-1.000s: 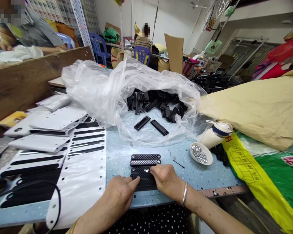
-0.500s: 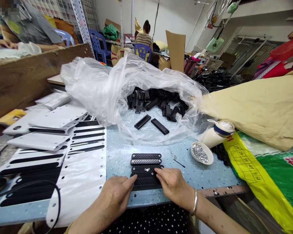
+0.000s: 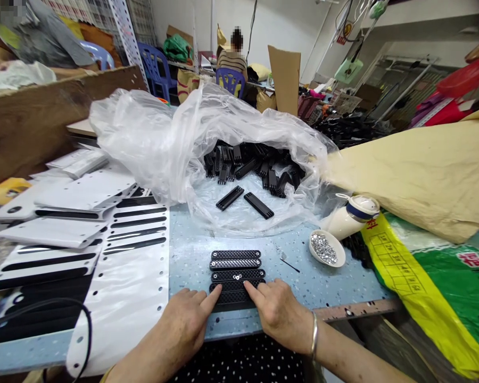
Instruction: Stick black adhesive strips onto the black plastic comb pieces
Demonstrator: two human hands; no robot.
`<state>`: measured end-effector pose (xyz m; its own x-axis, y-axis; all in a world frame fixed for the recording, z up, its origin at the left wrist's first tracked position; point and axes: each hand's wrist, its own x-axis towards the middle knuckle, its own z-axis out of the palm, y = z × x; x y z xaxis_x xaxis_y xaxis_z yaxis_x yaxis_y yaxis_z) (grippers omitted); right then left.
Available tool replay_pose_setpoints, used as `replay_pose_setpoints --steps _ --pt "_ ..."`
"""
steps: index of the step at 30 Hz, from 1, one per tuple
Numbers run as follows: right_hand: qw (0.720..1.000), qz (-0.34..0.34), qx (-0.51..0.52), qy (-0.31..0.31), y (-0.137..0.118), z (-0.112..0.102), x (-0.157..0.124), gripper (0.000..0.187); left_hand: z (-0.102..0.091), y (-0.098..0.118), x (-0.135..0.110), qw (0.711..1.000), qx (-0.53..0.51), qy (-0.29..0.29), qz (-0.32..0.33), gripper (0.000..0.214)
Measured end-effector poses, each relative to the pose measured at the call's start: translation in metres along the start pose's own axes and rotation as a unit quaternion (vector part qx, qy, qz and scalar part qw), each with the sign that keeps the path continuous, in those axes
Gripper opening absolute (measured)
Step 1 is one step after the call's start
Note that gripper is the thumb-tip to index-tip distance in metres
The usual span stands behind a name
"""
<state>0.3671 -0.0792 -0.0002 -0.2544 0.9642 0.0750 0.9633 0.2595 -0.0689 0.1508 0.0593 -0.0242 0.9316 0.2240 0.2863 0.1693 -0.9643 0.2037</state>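
Black bars with a cross-hatched top (image 3: 236, 264) lie in a row, one behind another, at the table's front. Small silver metal pieces (image 3: 237, 277) rest in a cluster on a middle bar, and others sit at bar ends. My left hand (image 3: 189, 314) has a fingertip on the left end of a nearer bar, its other fingers bent. My right hand (image 3: 279, 306) presses a stretched index fingertip on the same bar, right of its middle. Whatever lies under that fingertip is hidden. Neither hand grasps anything visible.
A white bowl (image 3: 327, 248) of silver pieces stands at right, beside a leaning cream bottle (image 3: 349, 217). A clear plastic bag (image 3: 159, 138) spills more black bars behind. White sheets with black strips (image 3: 138, 276) cover the left. A thin black stick (image 3: 290, 265) lies near the bowl.
My right hand has gone from a pinch to a pointing finger, and its tip has shifted left over a spot where a small silver piece showed. My left hand stays on the bar.
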Motion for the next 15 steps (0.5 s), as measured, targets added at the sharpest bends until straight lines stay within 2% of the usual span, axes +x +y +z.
replay_pose_setpoints --steps 4,9,15 --pt "0.999 -0.012 -0.03 -0.022 0.004 -0.007 0.0 0.048 0.006 -0.002 -0.003 1.0 -0.008 -0.015 0.0 0.062" --pt "0.997 -0.008 -0.063 -0.034 0.014 -0.013 -0.017 0.047 0.014 -0.003 -0.008 0.999 -0.026 -0.018 -0.015 0.065" --pt "0.997 0.013 -0.075 -0.03 0.017 -0.008 -0.031 0.048 0.006 -0.002 -0.003 0.999 -0.053 0.009 0.007 0.066"
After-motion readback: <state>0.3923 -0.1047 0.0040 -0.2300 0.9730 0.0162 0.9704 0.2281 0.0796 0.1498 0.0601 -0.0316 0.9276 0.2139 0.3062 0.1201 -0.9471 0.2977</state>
